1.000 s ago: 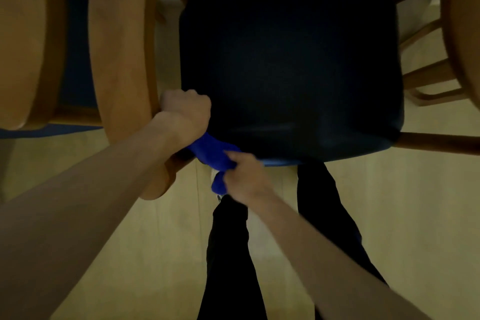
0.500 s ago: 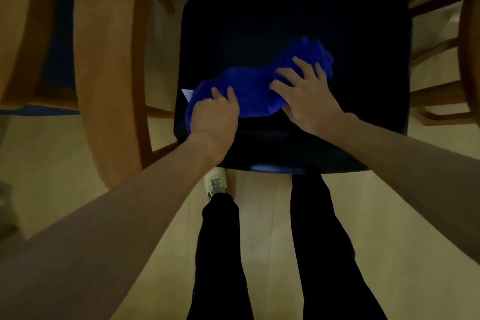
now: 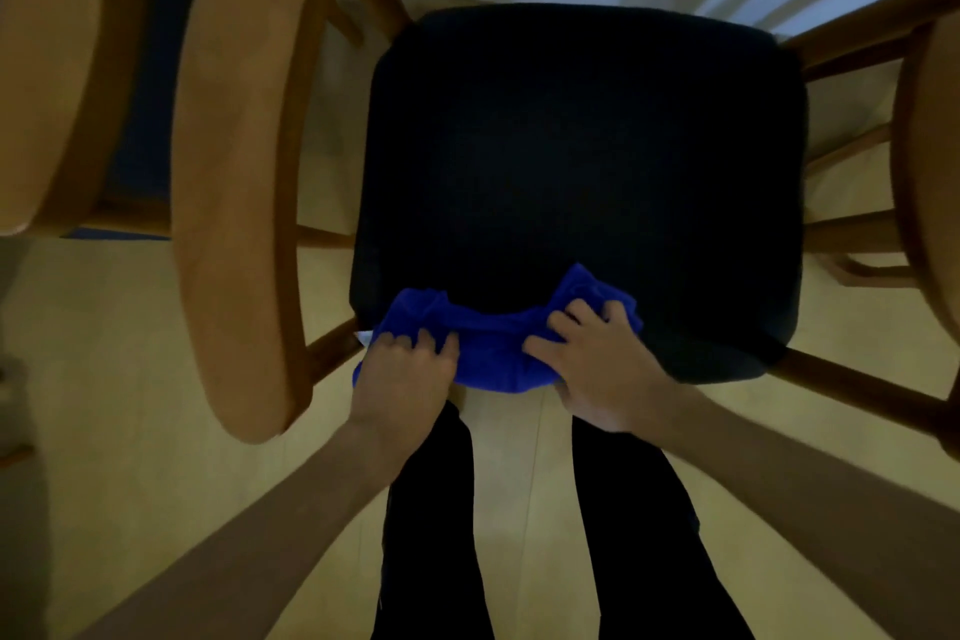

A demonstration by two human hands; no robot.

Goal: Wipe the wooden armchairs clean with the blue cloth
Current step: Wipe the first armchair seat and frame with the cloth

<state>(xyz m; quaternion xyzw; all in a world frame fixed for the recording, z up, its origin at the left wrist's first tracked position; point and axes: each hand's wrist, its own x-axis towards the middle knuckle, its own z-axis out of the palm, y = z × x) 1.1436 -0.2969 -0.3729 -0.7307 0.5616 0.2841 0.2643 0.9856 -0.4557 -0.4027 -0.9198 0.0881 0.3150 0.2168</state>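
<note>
A wooden armchair stands right in front of me, with a dark padded seat and a broad wooden armrest on its left side. The blue cloth lies bunched along the seat's front edge and hangs a little over it. My left hand holds the cloth's left end, fingers curled over it. My right hand holds the cloth's right end, with its fingers bent into the fabric. Both hands sit at the near edge of the seat.
A second wooden armchair's armrest shows at the far left, and another curved wooden armrest at the right edge. Wooden rungs run under the seat. My dark-trousered legs stand on the pale wood floor.
Both hands have dragged the cloth from the middle of the seat toward me, down to the front edge. The cloth is now more bunched and stretched sideways between the hands.
</note>
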